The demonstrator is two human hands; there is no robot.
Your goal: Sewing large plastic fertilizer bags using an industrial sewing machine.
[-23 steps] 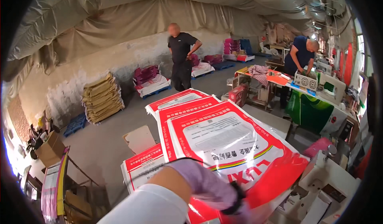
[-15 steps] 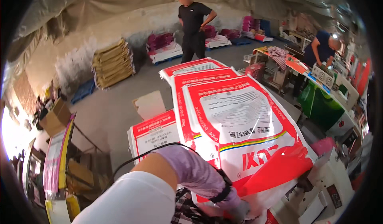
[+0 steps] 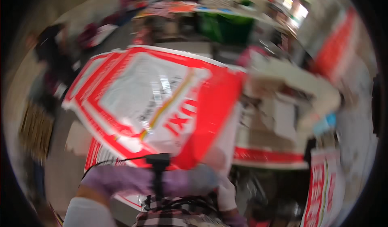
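Note:
A pile of red and white woven plastic sacks (image 3: 133,85) lies in front of me, the top one printed with a yellow stripe. My left hand (image 3: 204,180), in a grey glove with a purple sleeve, is at the near right edge of the top sack. Close beside it is my right hand (image 3: 226,192), in a pale glove, below the sack's white edge. Motion smears the fingers of both hands, and whether they grip the sack does not show. A dark strap with a cable crosses my left forearm.
Right of the sacks stands a cream sewing machine (image 3: 291,77) on its table. Another red and white sack (image 3: 323,186) hangs at the lower right. A blurred person in black (image 3: 52,51) is at the left, near stacked tan sacks (image 3: 35,130). Green material (image 3: 224,26) hangs from a far table.
My view has swung to the right, bringing the sewing machine nearer the middle. My right hand has come into sight beside the left. The sack pile now appears turned and further left.

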